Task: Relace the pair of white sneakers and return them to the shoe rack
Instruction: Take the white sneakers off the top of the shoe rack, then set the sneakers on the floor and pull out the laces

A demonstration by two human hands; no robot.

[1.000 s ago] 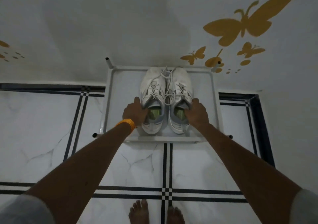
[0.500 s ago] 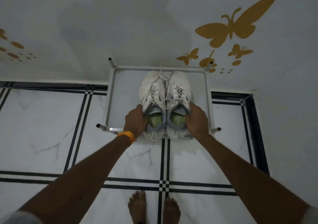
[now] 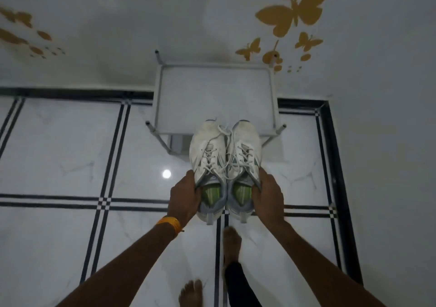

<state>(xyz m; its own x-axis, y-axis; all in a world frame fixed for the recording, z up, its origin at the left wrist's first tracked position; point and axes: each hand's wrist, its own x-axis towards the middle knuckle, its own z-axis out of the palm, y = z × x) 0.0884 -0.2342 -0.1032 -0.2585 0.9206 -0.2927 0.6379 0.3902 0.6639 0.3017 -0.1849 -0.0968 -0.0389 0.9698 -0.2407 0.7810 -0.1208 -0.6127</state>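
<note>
Left hand (image 3: 185,197) clamps left sneaker (image 3: 206,151) at collar, right hand (image 3: 267,195) the right sneaker (image 3: 246,148); fingers curled round collars. Pair airborne, toes over rack's (image 3: 212,94) front edge. Advice: keep level, laces (image 3: 224,130) clear of posts (image 3: 283,127).

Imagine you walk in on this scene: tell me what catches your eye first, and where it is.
First come the white sneakers, held side by side mid-frame, toes pointing away, the left hand gripping one collar and the right hand the other. Beyond them stands the white shoe rack against the wall, and big yellow butterfly decals spread over the wall at upper right.
</note>
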